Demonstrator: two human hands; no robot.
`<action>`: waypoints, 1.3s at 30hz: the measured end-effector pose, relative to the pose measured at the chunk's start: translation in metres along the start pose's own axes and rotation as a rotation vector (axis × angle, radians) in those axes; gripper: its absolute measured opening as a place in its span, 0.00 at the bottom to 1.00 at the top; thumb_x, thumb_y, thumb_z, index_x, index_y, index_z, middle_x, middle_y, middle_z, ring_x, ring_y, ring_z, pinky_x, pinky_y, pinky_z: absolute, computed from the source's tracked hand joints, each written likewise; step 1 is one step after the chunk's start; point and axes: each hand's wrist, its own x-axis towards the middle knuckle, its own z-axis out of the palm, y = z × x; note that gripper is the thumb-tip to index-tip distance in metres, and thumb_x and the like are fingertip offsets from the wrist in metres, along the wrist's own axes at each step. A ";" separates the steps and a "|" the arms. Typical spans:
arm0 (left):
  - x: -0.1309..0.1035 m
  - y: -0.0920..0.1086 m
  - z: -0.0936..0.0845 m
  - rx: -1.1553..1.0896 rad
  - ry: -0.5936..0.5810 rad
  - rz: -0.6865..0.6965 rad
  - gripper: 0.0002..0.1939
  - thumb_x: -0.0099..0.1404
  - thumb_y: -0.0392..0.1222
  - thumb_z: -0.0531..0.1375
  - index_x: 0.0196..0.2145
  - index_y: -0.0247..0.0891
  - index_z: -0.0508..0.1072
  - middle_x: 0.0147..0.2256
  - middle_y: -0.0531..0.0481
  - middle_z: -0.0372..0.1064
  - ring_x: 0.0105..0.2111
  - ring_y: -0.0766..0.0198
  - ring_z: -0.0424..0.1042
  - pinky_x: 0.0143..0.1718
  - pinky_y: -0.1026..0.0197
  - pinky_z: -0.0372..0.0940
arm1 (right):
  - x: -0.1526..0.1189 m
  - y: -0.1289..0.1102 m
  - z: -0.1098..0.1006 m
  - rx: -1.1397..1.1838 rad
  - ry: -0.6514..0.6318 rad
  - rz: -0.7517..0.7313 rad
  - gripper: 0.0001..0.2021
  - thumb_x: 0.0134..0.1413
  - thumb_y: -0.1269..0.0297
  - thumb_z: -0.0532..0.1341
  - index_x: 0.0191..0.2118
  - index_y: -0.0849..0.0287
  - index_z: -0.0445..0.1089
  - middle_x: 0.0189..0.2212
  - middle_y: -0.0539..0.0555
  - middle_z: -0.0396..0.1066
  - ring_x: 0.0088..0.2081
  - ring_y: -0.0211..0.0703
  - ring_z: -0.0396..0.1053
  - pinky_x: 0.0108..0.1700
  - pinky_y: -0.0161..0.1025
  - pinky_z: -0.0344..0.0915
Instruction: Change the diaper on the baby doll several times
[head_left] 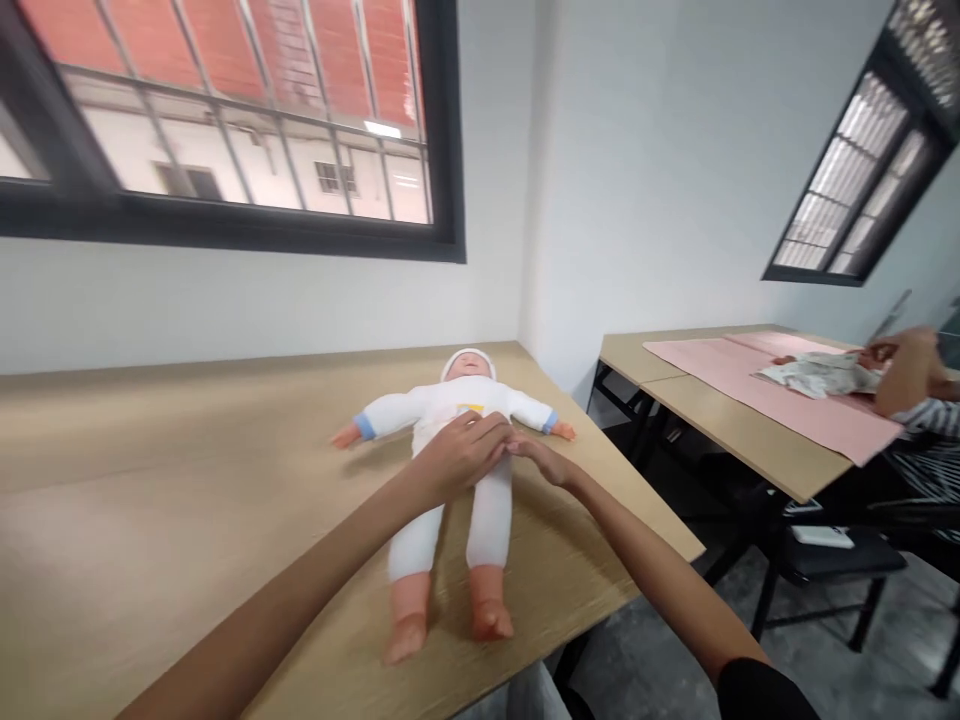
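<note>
Both hands meet over the lower belly of a doll [489,500], near the middle of the frame. Left hand [469,450] lies bent across the doll's front, its fingertips touching or almost touching those of the right hand [541,458], which comes in from the lower right. Whether either one pinches the white clothing cannot be told, as the fingers hide the spot.

On its back on a wooden table [247,520], the doll has its head toward the top of the frame, arms stretched to both sides and bare feet toward the bottom. Its suit is white with blue cuffs.

At the right of the frame, another person's hand [892,345] is near a pale cloth [821,375] on a pink sheet [817,418], which covers part of a second table [720,415]. Below stands a dark chair [847,560]. Barred windows show at upper left [247,110] and upper right.
</note>
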 end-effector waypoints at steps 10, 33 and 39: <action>0.005 0.007 -0.008 -0.122 -0.131 -0.125 0.11 0.66 0.31 0.46 0.33 0.35 0.66 0.33 0.48 0.68 0.30 0.63 0.64 0.36 0.59 0.59 | -0.003 0.004 -0.001 0.097 -0.091 -0.025 0.18 0.60 0.51 0.51 0.36 0.56 0.74 0.37 0.57 0.73 0.45 0.47 0.69 0.49 0.40 0.67; 0.020 0.008 -0.035 -0.960 -0.013 -0.937 0.11 0.57 0.46 0.62 0.32 0.35 0.74 0.35 0.47 0.74 0.34 0.62 0.72 0.36 0.62 0.66 | -0.003 0.001 0.015 -0.337 0.495 -0.198 0.24 0.62 0.54 0.52 0.16 0.57 0.61 0.15 0.45 0.65 0.21 0.34 0.62 0.50 0.44 0.55; 0.025 0.013 -0.044 -0.961 -0.031 -0.969 0.09 0.55 0.44 0.63 0.29 0.35 0.74 0.32 0.49 0.74 0.33 0.64 0.71 0.37 0.63 0.65 | -0.004 0.000 0.015 -0.364 0.506 -0.244 0.24 0.62 0.55 0.53 0.16 0.58 0.61 0.14 0.44 0.63 0.20 0.33 0.60 0.49 0.43 0.56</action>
